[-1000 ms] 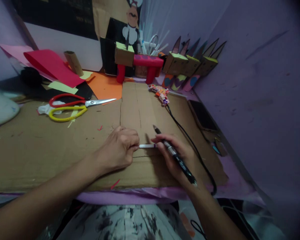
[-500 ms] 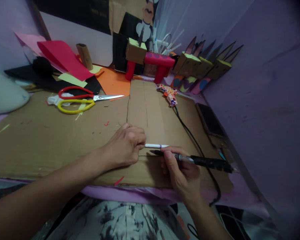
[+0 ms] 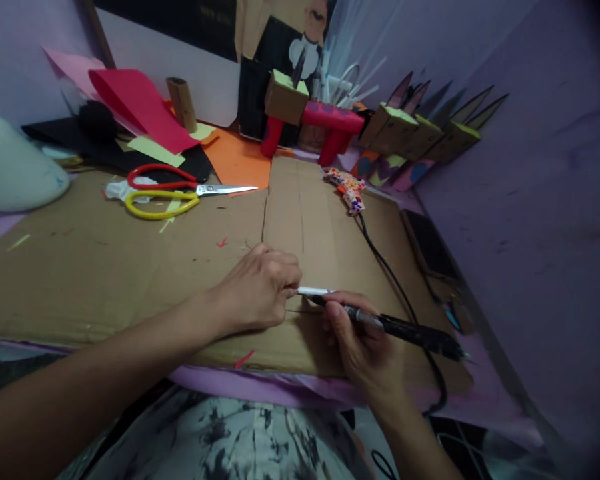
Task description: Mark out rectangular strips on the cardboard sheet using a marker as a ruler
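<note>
My left hand is closed and rests on the cardboard, gripping one end of a thin white stick with a purple band. The stick lies crosswise on a paler cardboard strip, which bears dark drawn lines. In my right hand is a black pen, pinched between thumb and fingers. Its tip points left, close under the stick and near a short dark line on the cardboard. The fingers of my left hand hide the stick's left end, and my right fingers reach its other end.
Red-and-yellow-handled scissors lie at the left by orange paper. A patterned hot glue gun with a black cord sits at the right, near a phone. Cardboard animal figures line the back.
The whole view has shifted slightly, so everything sits a bit further right. The pen tip has come nearer to the stick's lower edge. Both hands keep their holds.
</note>
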The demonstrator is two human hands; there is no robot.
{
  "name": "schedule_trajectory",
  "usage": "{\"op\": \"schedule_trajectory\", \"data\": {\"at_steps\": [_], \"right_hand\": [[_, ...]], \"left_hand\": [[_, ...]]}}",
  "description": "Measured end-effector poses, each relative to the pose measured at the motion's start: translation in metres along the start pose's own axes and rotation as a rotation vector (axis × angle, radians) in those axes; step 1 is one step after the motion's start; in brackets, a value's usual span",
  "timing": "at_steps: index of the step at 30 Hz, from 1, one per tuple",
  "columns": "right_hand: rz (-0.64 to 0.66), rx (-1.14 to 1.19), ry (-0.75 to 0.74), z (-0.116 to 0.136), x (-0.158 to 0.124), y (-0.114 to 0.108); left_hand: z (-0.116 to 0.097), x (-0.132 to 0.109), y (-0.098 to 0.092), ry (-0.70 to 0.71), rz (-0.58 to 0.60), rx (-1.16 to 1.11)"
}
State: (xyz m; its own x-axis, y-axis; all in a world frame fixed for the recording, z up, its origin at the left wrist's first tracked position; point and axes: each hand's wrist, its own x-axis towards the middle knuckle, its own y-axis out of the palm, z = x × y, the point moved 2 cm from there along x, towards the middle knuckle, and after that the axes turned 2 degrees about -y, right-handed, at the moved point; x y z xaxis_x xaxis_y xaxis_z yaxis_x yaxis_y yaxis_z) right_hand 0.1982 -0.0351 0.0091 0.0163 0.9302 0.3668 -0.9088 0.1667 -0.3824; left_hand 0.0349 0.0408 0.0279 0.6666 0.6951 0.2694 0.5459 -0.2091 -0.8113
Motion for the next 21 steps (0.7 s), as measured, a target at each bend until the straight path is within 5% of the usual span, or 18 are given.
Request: {"op": "schedule_trajectory", "data": {"at_steps": [21], "right_hand": [[-0.026, 0.003, -0.003, 0.0028, -0.0004, 0.0004]], "left_hand": [[-0.0017, 0.0006, -0.0017, -0.029, 0.033, 0.003]]}}
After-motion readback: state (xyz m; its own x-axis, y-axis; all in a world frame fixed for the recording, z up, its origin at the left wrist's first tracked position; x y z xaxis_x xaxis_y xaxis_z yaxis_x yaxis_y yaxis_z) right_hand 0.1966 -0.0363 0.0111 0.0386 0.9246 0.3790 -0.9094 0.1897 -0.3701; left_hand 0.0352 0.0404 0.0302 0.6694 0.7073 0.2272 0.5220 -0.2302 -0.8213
